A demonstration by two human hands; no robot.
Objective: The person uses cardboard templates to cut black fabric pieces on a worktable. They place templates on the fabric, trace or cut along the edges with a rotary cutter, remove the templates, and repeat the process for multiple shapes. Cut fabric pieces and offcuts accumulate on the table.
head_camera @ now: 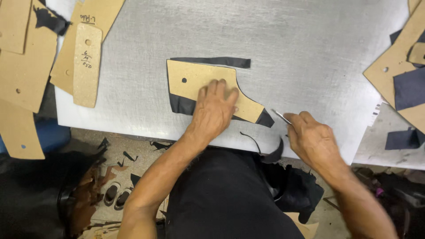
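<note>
Head view: L hand (pixel 215 108) lies flat, fingers spread, pressing a tan card pattern (pixel 199 84) w/ a small punched hole onto a black sheet (pixel 181 105) on the grey cutting board (pixel 265 35). Black shows under the pattern's lower-left edge, at its right tip, & as a strip (pixel 212 62) along the top edge, just apart from the card. R hand (pixel 312 139) is closed round a thin metal knife (pixel 281 116); blade points up-left toward the pattern's right tip, close but can't tell if touching. Thin black offcuts (pixel 265 150) curl at the board's near edge btwn the hands. Top left: more card patterns (pixel 86 62), overlapping, some w/ handwriting, partly off the board. Right edge: another card pattern (pixel 398 57) w/ dark blue pieces (pixel 409 88) on & beside it. Below the board: person's dark lap, floor w/ black scraps (pixel 128 156) & a pair of shoes (pixel 116 194) at lower left.
</note>
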